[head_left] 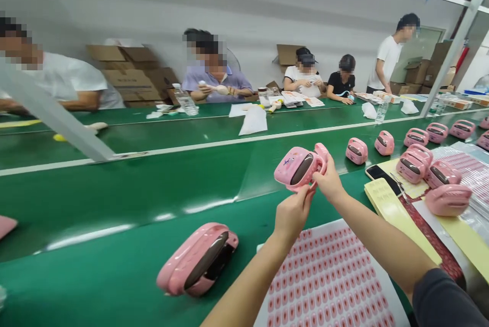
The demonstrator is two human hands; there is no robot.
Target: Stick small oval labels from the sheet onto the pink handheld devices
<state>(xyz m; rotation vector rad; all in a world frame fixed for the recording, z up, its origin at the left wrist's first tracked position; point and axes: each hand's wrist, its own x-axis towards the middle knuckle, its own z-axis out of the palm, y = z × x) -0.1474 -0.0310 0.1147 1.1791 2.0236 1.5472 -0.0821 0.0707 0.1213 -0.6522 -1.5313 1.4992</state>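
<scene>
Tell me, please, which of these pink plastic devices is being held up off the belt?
The pink plastic device held between the left hand and right hand; every other one rests on the green conveyor belt or the printed sheets.

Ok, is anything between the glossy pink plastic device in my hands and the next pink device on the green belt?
Nothing visible does. The glossy pink plastic device, gripped by your left hand and right hand, has only a strip of green conveyor belt between it and the nearest pink device.
</scene>
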